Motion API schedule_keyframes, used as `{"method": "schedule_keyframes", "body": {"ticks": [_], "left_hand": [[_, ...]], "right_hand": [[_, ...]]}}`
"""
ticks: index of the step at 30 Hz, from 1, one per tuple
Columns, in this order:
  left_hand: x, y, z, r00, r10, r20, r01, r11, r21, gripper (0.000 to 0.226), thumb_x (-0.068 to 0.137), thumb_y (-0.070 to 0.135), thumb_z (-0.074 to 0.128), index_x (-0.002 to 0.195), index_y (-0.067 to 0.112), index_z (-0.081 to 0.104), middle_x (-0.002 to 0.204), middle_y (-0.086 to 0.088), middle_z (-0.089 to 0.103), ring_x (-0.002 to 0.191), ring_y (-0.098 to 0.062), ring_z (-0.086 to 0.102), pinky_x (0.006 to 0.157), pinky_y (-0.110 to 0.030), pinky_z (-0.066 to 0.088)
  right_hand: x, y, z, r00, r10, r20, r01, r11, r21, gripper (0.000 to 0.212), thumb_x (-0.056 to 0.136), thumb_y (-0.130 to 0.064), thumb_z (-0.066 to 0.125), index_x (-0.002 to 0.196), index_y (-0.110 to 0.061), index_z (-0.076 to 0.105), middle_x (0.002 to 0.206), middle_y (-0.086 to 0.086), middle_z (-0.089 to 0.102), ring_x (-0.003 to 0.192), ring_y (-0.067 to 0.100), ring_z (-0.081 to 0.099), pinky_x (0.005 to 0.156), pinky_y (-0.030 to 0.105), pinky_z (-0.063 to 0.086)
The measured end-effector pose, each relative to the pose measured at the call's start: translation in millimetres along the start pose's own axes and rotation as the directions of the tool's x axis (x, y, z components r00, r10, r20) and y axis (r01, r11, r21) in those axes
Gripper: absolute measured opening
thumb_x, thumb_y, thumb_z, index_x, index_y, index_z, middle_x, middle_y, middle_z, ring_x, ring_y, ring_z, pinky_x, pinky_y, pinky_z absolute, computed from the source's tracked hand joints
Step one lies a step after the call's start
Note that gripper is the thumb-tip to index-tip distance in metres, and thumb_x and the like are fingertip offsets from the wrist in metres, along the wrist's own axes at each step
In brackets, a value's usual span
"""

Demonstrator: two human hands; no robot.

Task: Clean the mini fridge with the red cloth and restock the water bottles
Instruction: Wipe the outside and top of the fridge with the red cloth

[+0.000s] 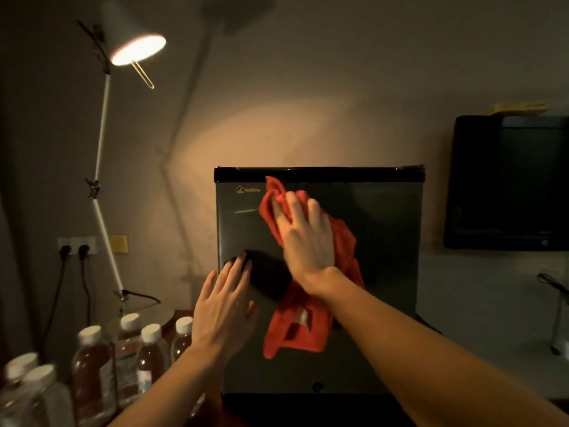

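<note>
Right hand (303, 238) flat, fingers spread, pressing red cloth (308, 272) under palm against mini fridge (385, 241) door.

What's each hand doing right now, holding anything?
Left hand: open, fingers straight, flat against the mini fridge door, holding nothing.
Right hand: open, fingers extended, pressing the red cloth against the door.
</note>
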State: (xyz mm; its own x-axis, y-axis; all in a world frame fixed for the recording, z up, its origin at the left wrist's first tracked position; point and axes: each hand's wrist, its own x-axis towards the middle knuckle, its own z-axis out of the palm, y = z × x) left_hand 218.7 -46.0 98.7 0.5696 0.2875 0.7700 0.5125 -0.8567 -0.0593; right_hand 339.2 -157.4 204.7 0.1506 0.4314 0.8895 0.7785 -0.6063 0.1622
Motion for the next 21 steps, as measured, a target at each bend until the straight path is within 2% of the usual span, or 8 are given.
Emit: {"method": "schedule_keyframes", "body": {"ticks": [4,8,10,14,16,19,21], "left_hand": [[-2.1,-12.0,-2.6,0.999,-0.047,0.019,0.047,0.999,0.011,0.077,0.077,0.042,0.057,0.146,0.014,0.043,0.153,-0.007,0.039,0.14,-0.023,0.039,0.113,-0.043,0.035],[-10.3,-15.4,-0.8,0.996,-0.069,0.059,0.069,0.998,0.003,0.078,0.074,0.041,0.057,0.146,0.013,0.044,0.152,-0.009,0.041,0.141,-0.022,0.037,0.117,-0.037,0.023],[-12.8,-11.7,-0.3,0.995,-0.067,0.071,0.068,0.998,-0.014,0.079,0.073,0.039,0.061,0.146,0.014,0.044,0.151,-0.009,0.042,0.141,-0.022,0.037,0.117,-0.037,0.025],[-18.4,0.6,1.3,0.993,-0.041,0.113,0.047,0.998,-0.048,0.082,0.075,0.038,0.063,0.15,0.016,0.037,0.155,-0.007,0.037,0.141,-0.023,0.037,0.116,-0.041,0.03],[-21.1,8.8,1.1,0.989,-0.026,0.142,0.033,0.998,-0.046,0.08,0.079,0.04,0.058,0.152,0.018,0.033,0.159,-0.004,0.03,0.144,-0.022,0.033,0.117,-0.04,0.029],[-24.2,21.6,-2.4,0.988,-0.003,0.156,0.011,0.999,-0.053,0.079,0.079,0.041,0.057,0.152,0.018,0.034,0.159,-0.002,0.029,0.142,-0.022,0.035,0.115,-0.039,0.031],[-26.4,29.2,-5.4,0.987,0.015,0.163,-0.006,0.999,-0.053,0.078,0.081,0.041,0.058,0.151,0.018,0.034,0.159,-0.002,0.028,0.143,-0.022,0.034,0.116,-0.039,0.029]], "right_hand": [[14.9,-53.4,7.6,0.981,-0.187,0.043,0.187,0.982,-0.002,0.052,0.093,-0.016,0.037,0.145,-0.021,0.039,0.146,0.006,0.037,0.124,0.035,0.038,0.084,0.044,0.044],[5.3,-67.1,15.3,0.935,-0.33,0.132,0.335,0.942,-0.024,0.055,0.096,-0.014,0.045,0.149,-0.018,0.032,0.153,0.006,0.027,0.133,0.035,0.029,0.094,0.045,0.041],[1.0,-58.6,14.5,0.917,-0.364,0.165,0.372,0.928,-0.019,0.057,0.097,-0.013,0.046,0.151,-0.019,0.03,0.155,0.004,0.022,0.136,0.035,0.025,0.097,0.046,0.038],[-8.7,-25.0,4.9,0.932,-0.312,0.187,0.317,0.948,-0.001,0.064,0.095,-0.011,0.05,0.152,-0.023,0.025,0.155,0.004,0.021,0.133,0.035,0.024,0.1,0.047,0.036],[-17.1,-1.1,1.2,0.948,-0.253,0.194,0.265,0.964,-0.039,0.065,0.092,-0.013,0.054,0.151,-0.027,0.028,0.152,0.005,0.026,0.127,0.035,0.03,0.094,0.048,0.041],[-35.3,36.5,-2.8,0.972,-0.119,0.203,0.142,0.984,-0.105,0.056,0.088,-0.019,0.06,0.141,-0.03,0.046,0.143,0.005,0.043,0.112,0.036,0.044,0.077,0.045,0.049],[-51.3,59.2,-7.0,0.966,-0.068,0.248,0.102,0.987,-0.127,0.056,0.09,-0.018,0.057,0.143,-0.03,0.043,0.146,0.007,0.04,0.115,0.04,0.044,0.078,0.048,0.051]]}}
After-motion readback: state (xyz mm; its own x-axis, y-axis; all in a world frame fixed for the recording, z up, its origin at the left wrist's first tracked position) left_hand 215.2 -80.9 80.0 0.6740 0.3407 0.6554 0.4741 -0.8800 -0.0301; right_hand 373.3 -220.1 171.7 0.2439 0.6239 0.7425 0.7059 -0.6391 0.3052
